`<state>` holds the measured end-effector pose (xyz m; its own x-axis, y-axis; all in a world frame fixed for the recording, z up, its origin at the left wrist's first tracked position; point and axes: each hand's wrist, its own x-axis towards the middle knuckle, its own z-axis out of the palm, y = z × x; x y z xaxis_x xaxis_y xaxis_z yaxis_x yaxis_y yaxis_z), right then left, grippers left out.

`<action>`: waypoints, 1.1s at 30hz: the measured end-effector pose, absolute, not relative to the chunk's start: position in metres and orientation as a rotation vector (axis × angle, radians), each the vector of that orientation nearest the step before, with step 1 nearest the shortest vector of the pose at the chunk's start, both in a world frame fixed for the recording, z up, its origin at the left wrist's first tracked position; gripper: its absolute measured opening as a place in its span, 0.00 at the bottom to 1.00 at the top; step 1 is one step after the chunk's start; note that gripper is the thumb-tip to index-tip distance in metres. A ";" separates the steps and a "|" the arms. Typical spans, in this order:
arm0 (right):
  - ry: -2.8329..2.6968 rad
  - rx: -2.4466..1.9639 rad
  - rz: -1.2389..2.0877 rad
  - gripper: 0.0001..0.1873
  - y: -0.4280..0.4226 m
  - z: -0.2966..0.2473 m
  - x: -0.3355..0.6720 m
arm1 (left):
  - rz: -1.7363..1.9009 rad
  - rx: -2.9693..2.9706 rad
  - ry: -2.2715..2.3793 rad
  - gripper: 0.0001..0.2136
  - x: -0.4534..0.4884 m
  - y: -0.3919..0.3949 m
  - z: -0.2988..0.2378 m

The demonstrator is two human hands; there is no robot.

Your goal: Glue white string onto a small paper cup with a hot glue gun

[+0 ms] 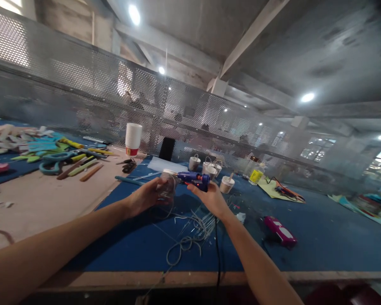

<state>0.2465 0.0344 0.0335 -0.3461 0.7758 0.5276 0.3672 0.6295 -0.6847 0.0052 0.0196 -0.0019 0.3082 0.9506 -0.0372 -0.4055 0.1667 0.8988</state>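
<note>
My right hand (209, 195) is wrapped round a blue hot glue gun (195, 179), its nozzle pointing left and a small red light showing on its body. The fingers of my left hand (150, 194) close on a clear plastic cup (167, 188) with a whitish top. The gun's tip meets or nearly meets that top; I cannot tell which. Grey cord (186, 243) runs in loose loops below the cup, beside a bundle of thin clear sticks (206, 224). A black cable hangs down from the gun.
Small white cups with handles (211, 169) stand behind the gun. A stack of paper cups (133, 137), scissors (55, 163) and craft knives are at the left. A magenta device (280, 231) and a yellow-labelled bottle (256, 174) sit to the right. A perforated metal screen (184, 114) closes off the back.
</note>
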 end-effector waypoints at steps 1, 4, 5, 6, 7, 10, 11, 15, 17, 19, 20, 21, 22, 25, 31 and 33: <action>-1.956 -0.900 0.573 0.21 0.035 0.033 0.247 | 1.095 0.944 0.725 0.14 0.005 0.020 -0.002; -1.946 -0.895 0.574 0.21 0.036 0.031 0.248 | 1.087 0.963 0.724 0.14 0.005 0.021 -0.004; -1.942 -0.895 0.571 0.21 0.036 0.031 0.248 | 1.087 0.969 0.726 0.14 0.005 0.021 -0.004; -1.939 -0.897 0.568 0.20 0.036 0.031 0.249 | 1.088 0.974 0.728 0.15 0.005 0.021 -0.005; -1.939 -0.899 0.569 0.20 0.036 0.031 0.249 | 1.087 0.979 0.729 0.15 0.005 0.022 -0.006; -1.944 -0.902 0.581 0.21 0.034 0.032 0.250 | 1.083 0.991 0.719 0.16 0.004 0.022 -0.007; -1.946 -0.905 0.583 0.21 0.034 0.033 0.250 | 1.083 0.993 0.715 0.16 0.004 0.023 -0.008; -1.953 -0.906 0.562 0.20 0.032 0.034 0.250 | 1.091 0.999 0.721 0.15 0.004 0.023 -0.008; -1.957 -0.904 0.549 0.20 0.032 0.034 0.250 | 1.092 1.003 0.732 0.14 0.004 0.022 -0.006; -1.957 -0.908 0.544 0.20 0.033 0.033 0.250 | 1.098 1.011 0.738 0.14 0.005 0.021 -0.005; -1.954 -0.909 0.542 0.20 0.033 0.033 0.250 | 1.099 1.014 0.740 0.14 0.005 0.020 -0.004; -1.953 -0.907 0.540 0.20 0.032 0.033 0.250 | 1.098 1.014 0.745 0.14 0.005 0.020 -0.004; -1.953 -0.904 0.540 0.20 0.032 0.033 0.250 | 1.096 1.015 0.748 0.14 0.005 0.020 -0.003; -1.967 -0.917 0.537 0.20 0.031 0.035 0.250 | 1.089 1.020 0.762 0.15 0.005 0.020 -0.004; -1.963 -0.921 0.520 0.21 0.030 0.035 0.249 | 1.078 1.041 0.783 0.16 0.005 0.021 -0.004; -1.961 -0.909 0.528 0.21 0.031 0.035 0.249 | 1.077 1.057 0.782 0.17 0.005 0.021 -0.005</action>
<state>0.2491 0.0311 0.0348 -0.3402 0.7675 0.5433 0.3908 0.6409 -0.6606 0.0053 0.0211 -0.0046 0.3076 0.9514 -0.0115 -0.3056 0.1103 0.9457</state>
